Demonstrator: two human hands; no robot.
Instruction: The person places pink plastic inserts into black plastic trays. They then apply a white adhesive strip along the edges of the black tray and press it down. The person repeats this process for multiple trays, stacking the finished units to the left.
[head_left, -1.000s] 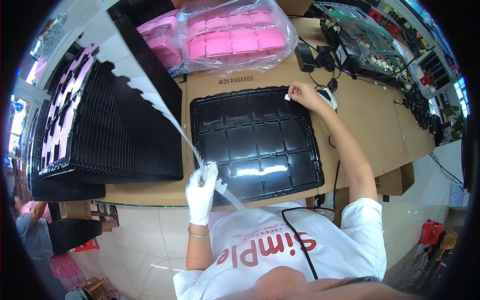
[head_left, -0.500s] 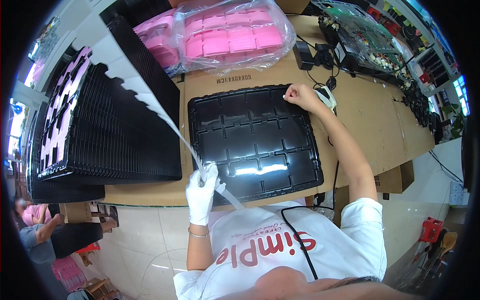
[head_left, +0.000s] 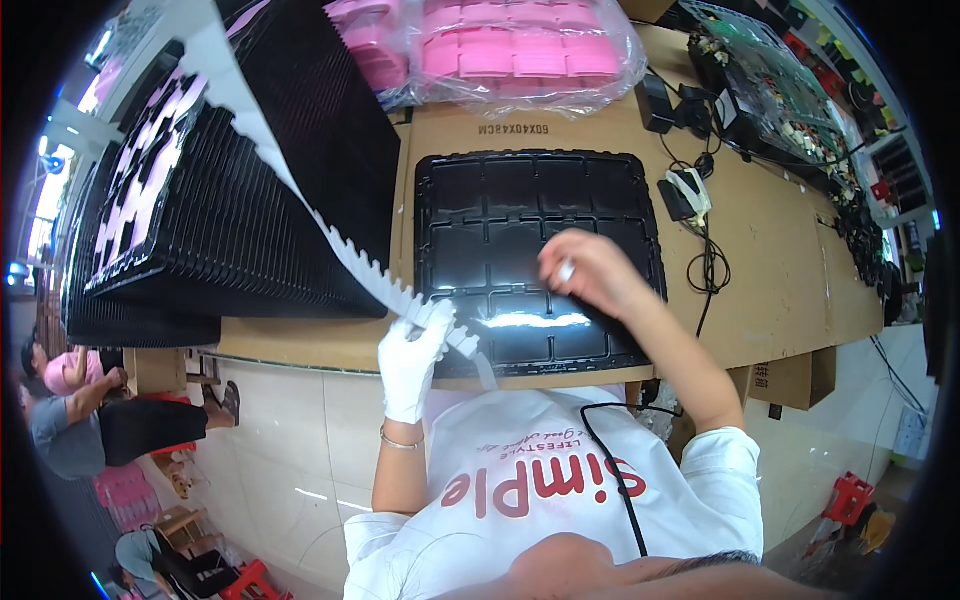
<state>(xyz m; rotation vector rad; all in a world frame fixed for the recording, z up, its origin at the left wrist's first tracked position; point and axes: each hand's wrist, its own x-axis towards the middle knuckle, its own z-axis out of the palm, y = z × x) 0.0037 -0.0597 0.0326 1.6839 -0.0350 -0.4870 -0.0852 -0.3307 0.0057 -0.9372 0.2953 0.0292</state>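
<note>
A black moulded tray (head_left: pixel 520 190) with shallow compartments lies on the brown cardboard-covered table in front of me. My left hand (head_left: pixel 412 358), in a white glove, grips a long white notched strip (head_left: pixel 330 235) near its lower end, at the tray's near left corner. The strip runs up and left across the stacked black trays (head_left: pixel 230 210). My bare right hand (head_left: pixel 582 272) hovers over the tray's near middle, fingers curled, with a small pale piece at its fingertips.
Bagged pink trays (head_left: pixel 520 50) sit at the table's far side. A green board and cables (head_left: pixel 760 80) lie at the far right, a small device (head_left: pixel 682 192) beside the tray. Other people (head_left: pixel 80 400) sit at lower left on the tiled floor.
My right hand has come back from the tray's far right corner to its near middle. My left hand keeps its grip on the strip.
</note>
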